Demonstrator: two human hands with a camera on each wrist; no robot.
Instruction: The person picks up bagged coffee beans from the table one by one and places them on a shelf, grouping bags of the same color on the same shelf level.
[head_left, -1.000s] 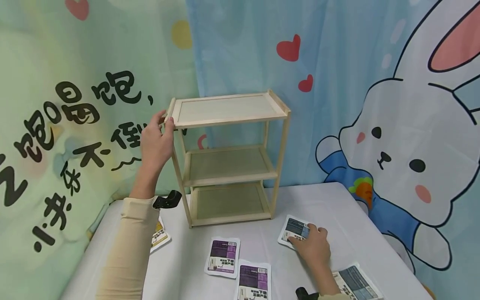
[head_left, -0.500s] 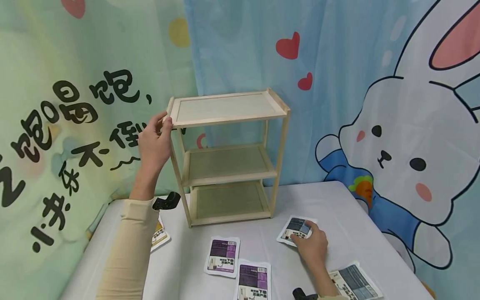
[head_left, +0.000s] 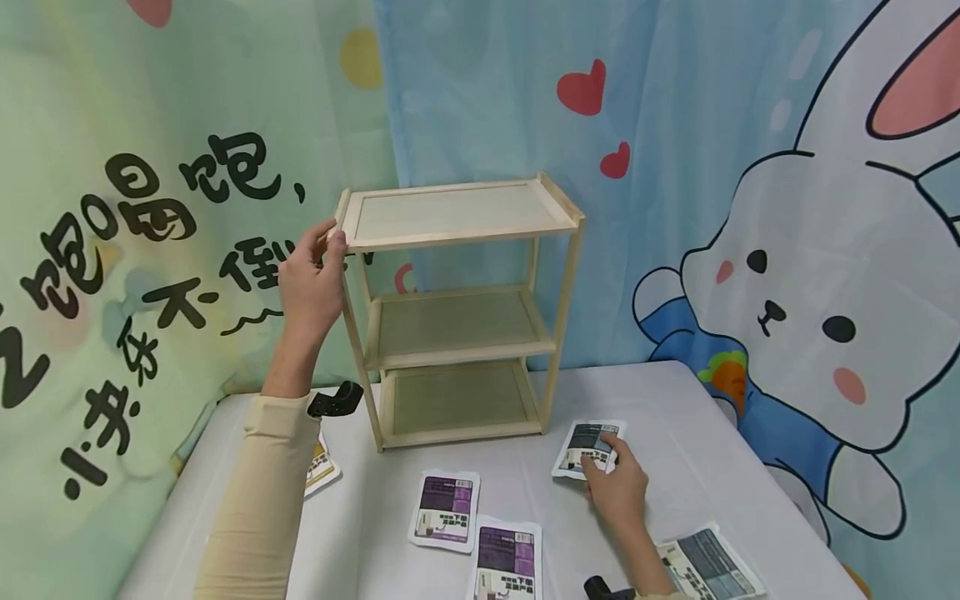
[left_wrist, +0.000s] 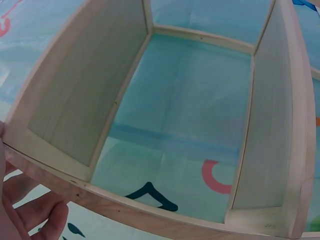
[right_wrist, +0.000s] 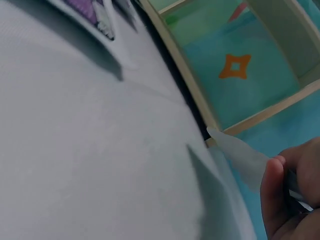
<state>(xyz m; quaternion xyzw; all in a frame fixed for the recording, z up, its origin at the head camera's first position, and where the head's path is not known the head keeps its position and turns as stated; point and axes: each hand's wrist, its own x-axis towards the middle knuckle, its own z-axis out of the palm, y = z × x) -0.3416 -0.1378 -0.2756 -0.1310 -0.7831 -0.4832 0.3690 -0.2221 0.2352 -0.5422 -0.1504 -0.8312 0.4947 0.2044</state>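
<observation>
A three-tier wooden shelf (head_left: 457,354) stands on the white-covered table. At its upper left corner, my left hand (head_left: 311,279) grips the top board's edge. The left wrist view has fingertips (left_wrist: 52,212) curled at the side of the wooden frame. To the right in front of the shelf, my right hand (head_left: 621,492) pinches a flat white pouch with a grey-blue label (head_left: 579,439) between thumb and fingers. In the right wrist view the pouch (right_wrist: 245,157) is tilted off the tabletop, its shadow below it, and its label is hidden.
Two purple-labelled pouches (head_left: 446,510) lie in front of the shelf. Another grey-labelled pouch (head_left: 712,562) is near the right forearm. A yellow-labelled pouch (head_left: 321,468) shows partly behind the left sleeve. A printed curtain (head_left: 480,108) hangs behind the table (head_left: 375,533).
My right hand has shifted slightly away from me and to the left with the pouch, which has turned a little. The left hand keeps its grip on the shelf.
</observation>
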